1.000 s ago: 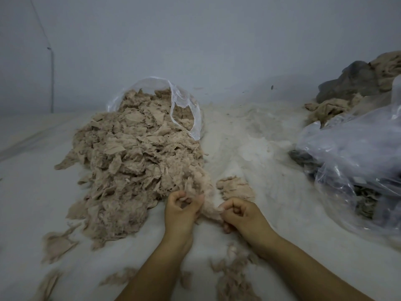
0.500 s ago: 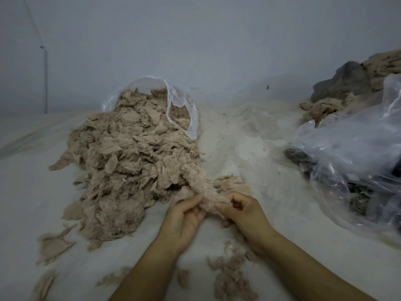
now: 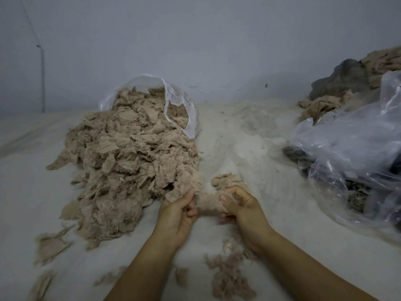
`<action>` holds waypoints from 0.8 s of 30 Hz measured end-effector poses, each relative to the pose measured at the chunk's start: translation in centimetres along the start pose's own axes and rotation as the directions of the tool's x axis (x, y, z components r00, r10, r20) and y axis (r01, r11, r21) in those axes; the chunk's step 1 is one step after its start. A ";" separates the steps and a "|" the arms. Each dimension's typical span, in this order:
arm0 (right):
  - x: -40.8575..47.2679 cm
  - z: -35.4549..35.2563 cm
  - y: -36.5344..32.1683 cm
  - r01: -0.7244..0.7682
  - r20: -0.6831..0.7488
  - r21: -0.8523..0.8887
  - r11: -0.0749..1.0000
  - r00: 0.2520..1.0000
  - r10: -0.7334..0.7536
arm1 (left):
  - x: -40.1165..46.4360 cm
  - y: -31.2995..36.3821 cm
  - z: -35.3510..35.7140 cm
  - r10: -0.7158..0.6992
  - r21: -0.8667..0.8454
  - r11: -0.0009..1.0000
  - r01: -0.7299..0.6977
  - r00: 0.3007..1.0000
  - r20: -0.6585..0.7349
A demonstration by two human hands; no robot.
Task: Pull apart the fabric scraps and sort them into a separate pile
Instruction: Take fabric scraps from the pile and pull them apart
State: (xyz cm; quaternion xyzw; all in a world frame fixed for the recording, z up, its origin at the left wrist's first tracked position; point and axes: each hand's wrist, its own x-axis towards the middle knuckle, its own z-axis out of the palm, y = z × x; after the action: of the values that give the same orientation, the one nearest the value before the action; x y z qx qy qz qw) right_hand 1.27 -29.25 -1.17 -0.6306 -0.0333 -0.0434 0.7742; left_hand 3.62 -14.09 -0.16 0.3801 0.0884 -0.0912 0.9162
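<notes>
Both my hands pinch one beige scrap (image 3: 209,203), left hand (image 3: 176,216) and right hand (image 3: 243,211) each in a tight grip, just beside the scrap heap (image 3: 130,166). It spills from a clear bag (image 3: 173,103) onto a pale cloth-covered surface (image 3: 249,137). A bare grey wall (image 3: 195,40) rises behind.

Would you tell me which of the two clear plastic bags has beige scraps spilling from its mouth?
The far-left bag, behind the big beige pile; the crumpled bag on the right holds darker material.
</notes>
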 end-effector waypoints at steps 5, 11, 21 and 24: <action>0.1 -0.3 -0.4 -0.040 -0.064 -0.050 0.998 0.997 0.037 | 0.2 -0.2 -0.1 0.037 0.027 0.999 -0.036 0.998 -0.046; -0.1 0.2 -0.3 -0.010 0.026 0.027 1.000 1.000 0.009 | -0.4 -0.9 0.4 0.019 0.029 0.999 -0.023 0.991 0.129; 0.0 0.0 -0.9 -0.045 0.011 -0.101 0.994 0.999 0.047 | 0.3 -0.1 -0.1 0.130 -0.029 0.991 -0.134 0.985 -0.115; 0.0 -1.0 -1.1 -0.080 -0.030 -0.125 0.989 0.997 0.077 | 1.1 1.4 -1.6 0.112 -0.126 0.983 -0.137 0.976 -0.189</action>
State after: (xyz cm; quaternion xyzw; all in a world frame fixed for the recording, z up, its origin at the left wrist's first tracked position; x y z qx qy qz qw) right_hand 1.19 -30.47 -0.29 -0.6783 0.0043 -0.0229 0.7344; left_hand 4.92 -12.08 -0.52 0.3271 0.1534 0.0077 0.9324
